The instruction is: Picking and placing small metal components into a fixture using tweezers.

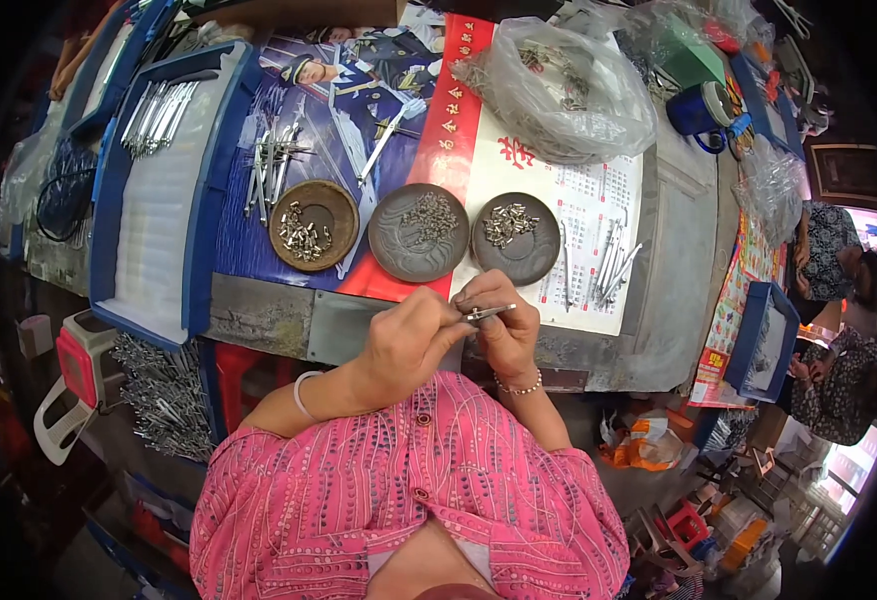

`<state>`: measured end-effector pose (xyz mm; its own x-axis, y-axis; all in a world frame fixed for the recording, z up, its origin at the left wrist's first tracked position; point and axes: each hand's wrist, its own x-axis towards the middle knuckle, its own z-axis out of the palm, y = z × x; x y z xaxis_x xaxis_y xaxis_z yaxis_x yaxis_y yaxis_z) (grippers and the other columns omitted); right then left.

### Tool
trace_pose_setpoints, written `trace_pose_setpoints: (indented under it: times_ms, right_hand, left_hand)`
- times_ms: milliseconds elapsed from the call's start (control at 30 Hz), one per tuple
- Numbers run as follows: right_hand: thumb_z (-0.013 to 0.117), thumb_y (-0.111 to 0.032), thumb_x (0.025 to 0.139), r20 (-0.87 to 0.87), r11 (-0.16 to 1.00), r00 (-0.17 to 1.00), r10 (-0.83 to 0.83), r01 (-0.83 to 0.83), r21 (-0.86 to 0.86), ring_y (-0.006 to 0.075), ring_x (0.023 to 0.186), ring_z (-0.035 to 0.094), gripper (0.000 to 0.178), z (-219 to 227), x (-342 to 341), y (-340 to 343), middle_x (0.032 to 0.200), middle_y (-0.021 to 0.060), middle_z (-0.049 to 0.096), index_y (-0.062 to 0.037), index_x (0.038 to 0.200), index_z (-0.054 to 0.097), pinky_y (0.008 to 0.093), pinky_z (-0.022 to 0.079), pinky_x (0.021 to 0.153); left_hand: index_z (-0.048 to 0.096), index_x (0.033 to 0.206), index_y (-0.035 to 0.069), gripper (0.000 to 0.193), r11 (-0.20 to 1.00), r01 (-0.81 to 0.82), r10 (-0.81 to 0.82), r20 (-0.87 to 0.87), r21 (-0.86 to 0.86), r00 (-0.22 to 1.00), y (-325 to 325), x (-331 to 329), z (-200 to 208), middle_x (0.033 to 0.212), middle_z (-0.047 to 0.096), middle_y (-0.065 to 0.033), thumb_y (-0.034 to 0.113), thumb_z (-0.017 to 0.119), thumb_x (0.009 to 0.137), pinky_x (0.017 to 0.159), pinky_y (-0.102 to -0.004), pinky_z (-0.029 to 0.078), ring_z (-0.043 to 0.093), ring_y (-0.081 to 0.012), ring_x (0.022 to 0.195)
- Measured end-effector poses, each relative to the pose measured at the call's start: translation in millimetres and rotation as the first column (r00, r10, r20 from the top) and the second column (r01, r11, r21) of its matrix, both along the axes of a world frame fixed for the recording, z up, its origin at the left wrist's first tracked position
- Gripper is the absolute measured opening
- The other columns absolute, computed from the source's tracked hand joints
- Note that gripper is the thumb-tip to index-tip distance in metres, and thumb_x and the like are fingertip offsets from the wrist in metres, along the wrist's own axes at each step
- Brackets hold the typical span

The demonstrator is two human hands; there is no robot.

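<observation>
In front of my chest, close to the table's near edge, both my hands meet around a slim metal strip (491,312). My left hand (404,335) is closed, its thumb and fingers pinching at the strip's left end. My right hand (509,335) is closed too and grips the strip between thumb and fingers. Any small part between my fingertips is too small to make out. Just beyond stand three round dishes: a brown one (343,212) and two grey ones, the middle dish (391,252) and the right dish (542,262). Each holds small metal pieces.
Loose metal strips (277,165) lie behind the brown dish, others (614,265) at the right. At left is a blue tray (149,250) with a row of strips. A clear plastic bag (599,120) and a blue mug (694,112) stand far right. People (829,260) are at the right.
</observation>
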<state>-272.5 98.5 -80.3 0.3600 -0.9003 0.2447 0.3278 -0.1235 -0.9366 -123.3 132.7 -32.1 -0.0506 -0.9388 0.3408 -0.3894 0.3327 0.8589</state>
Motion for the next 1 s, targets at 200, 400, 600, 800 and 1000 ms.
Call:
trace_pose_setpoints:
  times_ms: [200,400,600,800,1000]
  right_hand:
    - [0.055,-0.027,0.087,0.169,0.965,0.985,-0.011,-0.034,0.261,0.0166,0.078,0.050,0.028,-10,12,8,0.090,0.0123,0.050,0.0016,0.086,0.055,0.0262,0.041,0.071]
    - [0.058,-0.029,0.085,0.319,0.922,0.948,-0.025,-0.102,0.374,0.0147,0.076,0.048,0.029,-4,20,9,0.089,0.0111,0.048,-0.0001,0.085,0.053,0.0250,0.041,0.070]
    - [0.064,-0.029,0.081,0.499,0.853,0.861,0.097,-0.330,0.403,0.0140,0.075,0.047,0.030,-13,19,5,0.085,0.0089,0.047,-0.0023,0.079,0.051,0.0252,0.042,0.070]
    - [0.042,-0.004,0.077,0.323,0.900,0.939,0.118,-0.239,0.366,0.0153,0.071,0.044,0.008,7,15,1,0.081,0.0100,0.047,-0.0008,0.073,0.048,0.0265,0.039,0.066]
    - [0.042,-0.009,0.081,0.221,0.926,0.944,0.244,-0.295,0.235,0.0164,0.069,0.043,0.012,14,7,-1,0.078,0.0095,0.047,-0.0002,0.074,0.047,0.0277,0.037,0.066]
  left_hand:
    - [0.051,0.080,0.000,0.016,0.982,0.061,-0.053,-0.045,0.181,0.998,-1,2,8,0.071,0.051,-0.0127,0.008,0.065,0.076,0.050,-0.0355,0.044,0.055,-0.0280,0.059]
    - [0.049,0.080,0.000,0.018,0.978,0.043,-0.029,-0.070,0.205,0.997,0,3,6,0.070,0.052,-0.0129,0.008,0.065,0.076,0.050,-0.0354,0.044,0.056,-0.0285,0.059]
    - [0.049,0.081,-0.001,0.018,0.963,0.102,-0.071,-0.131,0.251,0.989,2,7,8,0.070,0.052,-0.0126,0.007,0.065,0.077,0.051,-0.0340,0.044,0.057,-0.0256,0.058]
    - [0.049,0.079,0.000,0.019,0.968,0.124,-0.092,-0.152,0.218,0.984,2,10,6,0.066,0.052,-0.0114,0.007,0.066,0.075,0.049,-0.0308,0.043,0.055,-0.0224,0.055]
    - [0.048,0.078,0.000,0.019,0.939,0.204,-0.145,-0.218,0.277,0.965,4,13,14,0.066,0.052,-0.0095,0.005,0.066,0.076,0.047,-0.0283,0.042,0.054,-0.0171,0.053]
